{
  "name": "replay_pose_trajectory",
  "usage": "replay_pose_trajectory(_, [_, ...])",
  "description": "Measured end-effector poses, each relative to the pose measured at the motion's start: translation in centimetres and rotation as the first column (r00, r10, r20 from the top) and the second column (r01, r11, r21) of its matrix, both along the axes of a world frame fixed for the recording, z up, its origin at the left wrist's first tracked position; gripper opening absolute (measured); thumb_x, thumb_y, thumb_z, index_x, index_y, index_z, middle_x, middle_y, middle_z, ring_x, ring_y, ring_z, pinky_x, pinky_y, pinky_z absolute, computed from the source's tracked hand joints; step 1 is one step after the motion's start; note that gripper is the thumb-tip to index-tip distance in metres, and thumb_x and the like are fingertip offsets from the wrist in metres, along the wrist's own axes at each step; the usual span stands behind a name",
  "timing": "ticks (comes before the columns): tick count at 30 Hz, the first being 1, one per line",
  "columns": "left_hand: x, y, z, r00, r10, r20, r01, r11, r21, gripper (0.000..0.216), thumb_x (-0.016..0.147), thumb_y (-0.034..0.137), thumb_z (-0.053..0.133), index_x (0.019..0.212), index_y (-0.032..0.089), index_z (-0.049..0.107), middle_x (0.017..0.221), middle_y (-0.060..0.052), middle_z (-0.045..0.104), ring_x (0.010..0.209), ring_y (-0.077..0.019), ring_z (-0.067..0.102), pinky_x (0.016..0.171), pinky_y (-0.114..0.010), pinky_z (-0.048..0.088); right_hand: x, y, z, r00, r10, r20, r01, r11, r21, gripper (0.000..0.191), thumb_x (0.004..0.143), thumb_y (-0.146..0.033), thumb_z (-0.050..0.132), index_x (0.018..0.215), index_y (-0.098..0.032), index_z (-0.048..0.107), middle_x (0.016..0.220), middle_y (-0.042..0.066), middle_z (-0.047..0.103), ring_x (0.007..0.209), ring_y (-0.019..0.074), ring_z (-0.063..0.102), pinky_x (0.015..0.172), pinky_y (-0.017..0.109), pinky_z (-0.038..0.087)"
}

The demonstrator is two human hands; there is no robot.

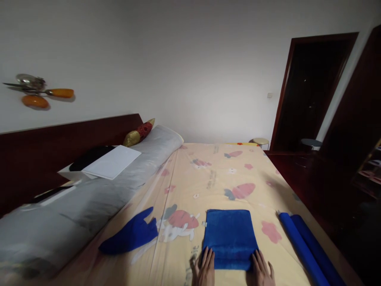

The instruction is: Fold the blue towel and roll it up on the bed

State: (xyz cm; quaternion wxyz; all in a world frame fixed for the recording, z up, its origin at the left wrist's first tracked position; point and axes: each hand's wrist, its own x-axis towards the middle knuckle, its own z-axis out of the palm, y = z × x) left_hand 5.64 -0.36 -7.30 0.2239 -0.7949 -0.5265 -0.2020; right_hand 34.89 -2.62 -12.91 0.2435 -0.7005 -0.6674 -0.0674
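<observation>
A folded blue towel (229, 236) lies flat on the yellow patterned bed sheet (220, 174) right in front of me. My left hand (204, 269) rests with fingers stretched flat on the towel's near left corner. My right hand (262, 270) lies flat on its near right corner, fingers spread. Neither hand holds anything. A crumpled blue cloth (131, 237) sits on the sheet to the left of the towel, apart from my hands. Two rolled blue towels (306, 248) lie side by side near the bed's right edge.
A long grey plastic-wrapped bundle (89, 198) runs along the dark wooden headboard (35, 159), with a white flat box (111, 162) and a red-gold cushion (139, 133) on it. A dark doorway (309, 91) and small stools (260, 141) stand beyond the bed.
</observation>
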Motion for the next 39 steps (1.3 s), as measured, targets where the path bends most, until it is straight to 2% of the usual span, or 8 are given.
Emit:
replay_pose_trajectory(6, [7.4, 0.9, -2.7, 0.973, -0.213, 0.092, 0.214, 0.977, -0.006, 0.059, 0.084, 0.012, 0.042, 0.139, 0.033, 0.042, 0.128, 0.009, 0.064, 0.113, -0.0086, 0.061, 0.091, -0.023, 0.049, -6.5, 1.6, 2.4, 0.909, 0.41, -0.074, -0.417, 0.899, -0.132, 0.051, 0.078, -0.024, 0.049, 0.127, -0.036, 0.057, 0.131, -0.002, 0.059, 0.118, 0.0209, 0.058, 0.093, 0.034, 0.051])
replay_pose_trajectory(9, [6.4, 1.2, -2.8, 0.979, -0.183, 0.085, 0.186, 0.982, -0.027, 0.055, 0.088, 0.021, 0.041, 0.142, 0.032, 0.036, 0.132, 0.006, 0.06, 0.114, -0.0117, 0.061, 0.089, -0.027, 0.05, -5.7, 2.1, 2.5, 0.947, 0.315, -0.058, -0.321, 0.934, -0.157, 0.045, 0.081, -0.028, 0.047, 0.123, -0.038, 0.06, 0.13, -0.002, 0.058, 0.118, 0.0225, 0.058, 0.093, 0.039, 0.051])
replay_pose_trajectory(15, [-0.3, 1.1, -2.3, 0.998, 0.032, 0.051, -0.028, 0.997, -0.072, 0.057, 0.09, 0.025, 0.041, 0.144, 0.037, 0.027, 0.139, 0.003, 0.053, 0.12, -0.0159, 0.057, 0.093, -0.036, 0.046, 0.6, 1.5, 2.1, 0.995, 0.091, -0.033, -0.095, 0.987, -0.131, 0.044, 0.085, -0.038, 0.043, 0.127, -0.036, 0.057, 0.136, 0.001, 0.053, 0.123, 0.0255, 0.055, 0.097, 0.048, 0.047])
replay_pose_trajectory(19, [1.8, 1.6, -3.3, 0.993, 0.075, 0.094, -0.064, 0.991, -0.114, 0.058, 0.085, 0.014, 0.041, 0.138, 0.038, 0.041, 0.136, 0.002, 0.057, 0.121, -0.0197, 0.057, 0.096, -0.042, 0.044, -1.5, 1.6, 3.7, 0.993, 0.11, -0.051, -0.118, 0.974, -0.194, 0.055, 0.075, -0.031, 0.049, 0.129, -0.03, 0.056, 0.141, 0.005, 0.048, 0.129, 0.0295, 0.048, 0.102, 0.053, 0.042])
replay_pose_trajectory(26, [7.9, 2.9, -4.5, 0.979, -0.147, 0.144, 0.17, 0.972, -0.164, 0.055, 0.087, 0.015, 0.039, 0.139, 0.034, 0.041, 0.133, 0.008, 0.059, 0.116, -0.0118, 0.06, 0.092, -0.028, 0.048, -7.2, 3.2, 6.5, 0.905, 0.35, -0.239, -0.416, 0.844, -0.339, 0.054, 0.081, -0.025, 0.044, 0.133, -0.039, 0.049, 0.139, -0.001, 0.049, 0.128, 0.0223, 0.049, 0.099, 0.04, 0.047])
replay_pose_trajectory(29, [7.3, 3.0, -4.2, 0.979, -0.156, 0.131, 0.176, 0.971, -0.163, 0.052, 0.089, 0.028, 0.043, 0.141, 0.035, 0.037, 0.137, 0.006, 0.054, 0.119, -0.0148, 0.058, 0.094, -0.032, 0.046, -6.8, 3.5, 5.9, 0.906, 0.358, -0.227, -0.417, 0.844, -0.336, 0.048, 0.085, -0.032, 0.044, 0.132, -0.042, 0.048, 0.14, -0.003, 0.047, 0.128, 0.0237, 0.048, 0.1, 0.045, 0.047])
replay_pose_trajectory(34, [5.1, 2.6, -2.8, 0.99, -0.007, 0.143, 0.027, 0.99, -0.137, 0.051, 0.089, 0.038, 0.045, 0.139, 0.037, 0.038, 0.138, 0.004, 0.054, 0.119, -0.0183, 0.058, 0.094, -0.037, 0.046, -5.2, 3.1, 5.0, 0.95, 0.281, -0.138, -0.303, 0.935, -0.184, 0.044, 0.087, -0.049, 0.044, 0.129, -0.038, 0.053, 0.136, 0.001, 0.053, 0.124, 0.0262, 0.053, 0.097, 0.047, 0.049])
replay_pose_trajectory(39, [1.7, 1.7, -1.0, 0.986, 0.128, 0.111, -0.102, 0.971, -0.216, 0.054, 0.091, 0.035, 0.039, 0.143, 0.038, 0.023, 0.144, 0.003, 0.047, 0.126, -0.0195, 0.053, 0.098, -0.042, 0.041, -1.7, 2.2, 5.0, 0.98, 0.178, -0.088, -0.189, 0.973, -0.134, 0.041, 0.089, -0.039, 0.041, 0.127, -0.039, 0.056, 0.139, 0.001, 0.052, 0.129, 0.0266, 0.049, 0.097, 0.05, 0.047])
